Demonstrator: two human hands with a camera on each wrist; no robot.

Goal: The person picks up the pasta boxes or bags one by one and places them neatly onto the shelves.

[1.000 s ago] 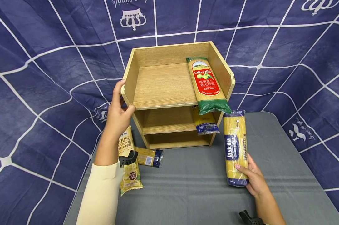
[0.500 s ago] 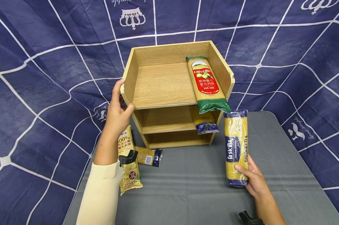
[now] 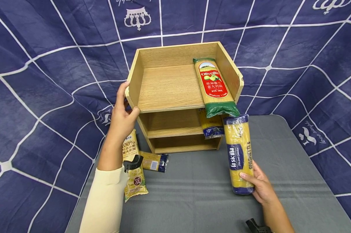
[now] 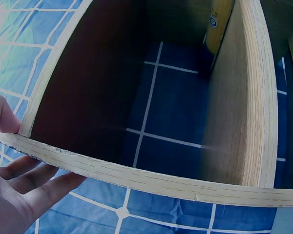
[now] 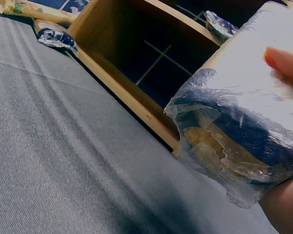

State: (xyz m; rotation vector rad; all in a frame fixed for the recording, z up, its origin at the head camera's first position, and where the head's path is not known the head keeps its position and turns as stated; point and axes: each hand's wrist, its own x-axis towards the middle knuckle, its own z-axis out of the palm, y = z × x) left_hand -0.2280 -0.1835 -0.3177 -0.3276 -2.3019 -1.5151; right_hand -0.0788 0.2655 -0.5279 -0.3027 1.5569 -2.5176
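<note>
My left hand grips the front left corner of a three-level wooden shelf, its thumb on the front edge and its fingers along the outer side. In the left wrist view, the fingers lie against the pale board edge. To the shelf's right, my right hand holds a blue-banded pack of spaghetti near its lower end, thumb on the front. The pack stands nearly upright, leaning left, its top beside a green-ended spaghetti pack on the top level. The right wrist view shows its crinkled plastic end close up.
Another blue-ended pasta pack lies on the middle level at the right, jutting past the front edge. Left of the shelf, a yellow pasta bag and a small pasta pack lie on the grey cloth. Blue grid-patterned fabric hangs around.
My right hand has shifted slightly left, and the spaghetti pack's top has tilted left toward the shelf, now overlapping the middle-level pack's edge. My left hand stays in place.
</note>
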